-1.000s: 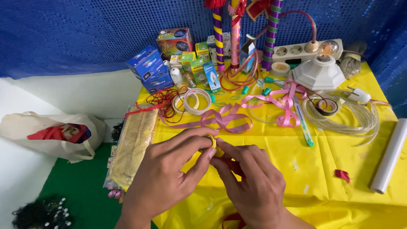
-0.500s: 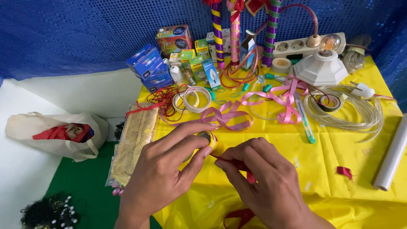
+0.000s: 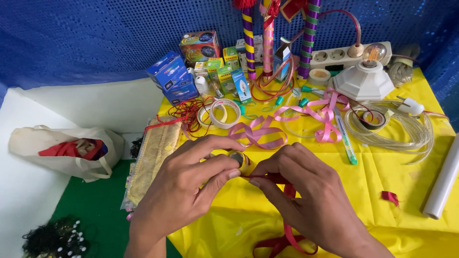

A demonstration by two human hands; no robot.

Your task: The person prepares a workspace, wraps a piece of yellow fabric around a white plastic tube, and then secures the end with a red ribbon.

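the left hand [image 3: 184,191] covers most of the small yellow roll [image 3: 239,160], so only its end shows. the right hand [image 3: 311,200] hides where the red ribbon [image 3: 287,239] is pinched. the white tube [image 3: 442,184] and striped poles [image 3: 249,38] run off the edges. the box [image 3: 201,45] print is unreadable.

bare yellow tabletop [image 3: 382,177] lies open toward the right edge; pink ribbon [image 3: 258,134], tape rolls [image 3: 224,113], cable coil [image 3: 406,131] and boxes [image 3: 172,79] crowd the back edge.

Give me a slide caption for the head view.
Left hand holds a small yellow roll; right hand pinches red ribbon.
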